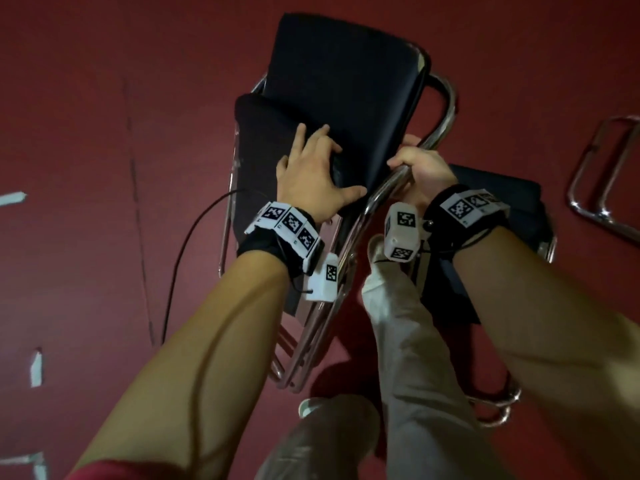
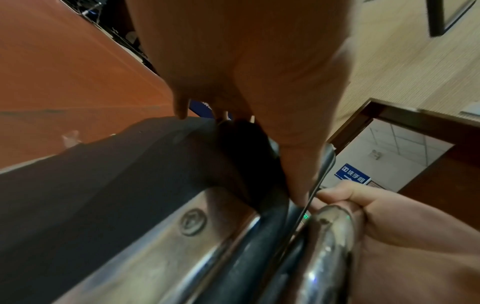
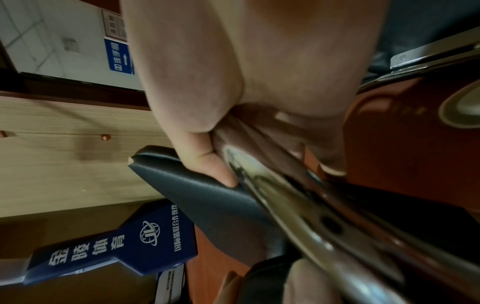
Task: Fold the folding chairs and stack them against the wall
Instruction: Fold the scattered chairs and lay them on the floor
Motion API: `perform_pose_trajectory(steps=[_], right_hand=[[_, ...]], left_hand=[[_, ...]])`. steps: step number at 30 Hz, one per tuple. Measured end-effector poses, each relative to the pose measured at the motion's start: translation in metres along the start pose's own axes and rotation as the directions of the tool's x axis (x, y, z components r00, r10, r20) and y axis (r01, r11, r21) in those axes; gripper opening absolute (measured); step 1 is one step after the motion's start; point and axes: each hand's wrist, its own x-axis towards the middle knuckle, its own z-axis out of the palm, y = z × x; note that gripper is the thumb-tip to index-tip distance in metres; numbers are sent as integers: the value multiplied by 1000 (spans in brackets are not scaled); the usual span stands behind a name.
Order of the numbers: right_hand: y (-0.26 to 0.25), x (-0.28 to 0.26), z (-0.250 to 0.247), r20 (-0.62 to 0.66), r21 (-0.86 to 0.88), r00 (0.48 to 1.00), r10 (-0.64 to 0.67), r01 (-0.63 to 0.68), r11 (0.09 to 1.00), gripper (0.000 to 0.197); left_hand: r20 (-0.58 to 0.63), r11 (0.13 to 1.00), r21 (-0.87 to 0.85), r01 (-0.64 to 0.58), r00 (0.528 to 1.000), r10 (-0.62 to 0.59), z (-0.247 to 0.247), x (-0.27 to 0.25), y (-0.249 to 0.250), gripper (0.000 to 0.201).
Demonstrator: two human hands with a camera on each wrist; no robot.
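Your folding chair (image 1: 332, 109) stands directly in front of you on the red floor (image 1: 86, 133), its black seat (image 1: 346, 84) tipped up and close against the black backrest (image 1: 263, 140), the chrome frame (image 1: 381, 192) running down toward your feet.

Your left hand (image 1: 311, 168) lies on the backrest, at the point where the seat meets it. The fingers are spread and fairly straight, thumb stretched out to the right toward the frame. From the left wrist view the thumb runs down along the seat edge, beside the frame tube (image 2: 330, 236); the fingertips are hidden over the pad's top edge.

Your right hand (image 1: 419, 168) is on the right side of the chair, fingers curled around the chrome frame tube. From the right wrist view the thumb (image 3: 207, 160) presses against the seat edge (image 3: 202, 195) beside the tube, and the fingers (image 3: 324, 148) wrap around the tube's far side.

A second chair (image 1: 502, 216) lies right of the held chair, partly under your right forearm. A further chrome frame (image 1: 602, 174) lies on the floor farther right. A black cable (image 1: 187, 251) trails left of the chair. Your light trouser leg (image 1: 408, 334) stands just behind the chair's lower frame.
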Motion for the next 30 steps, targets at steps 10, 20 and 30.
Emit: perform_pose_trajectory(steps=[10, 20, 30], right_hand=[[-28, 188, -34, -48, -108, 958, 283, -286, 952, 51], [-8, 319, -59, 37, -94, 897, 440, -436, 895, 22], [52, 376, -69, -27, -128, 804, 593, -591, 796, 11]], left_hand=[[109, 992, 66, 110, 987, -117, 71, 175, 0, 71], [182, 967, 170, 191, 958, -221, 154, 280, -31, 59], [290, 940, 257, 222, 910, -295, 212, 303, -73, 62]])
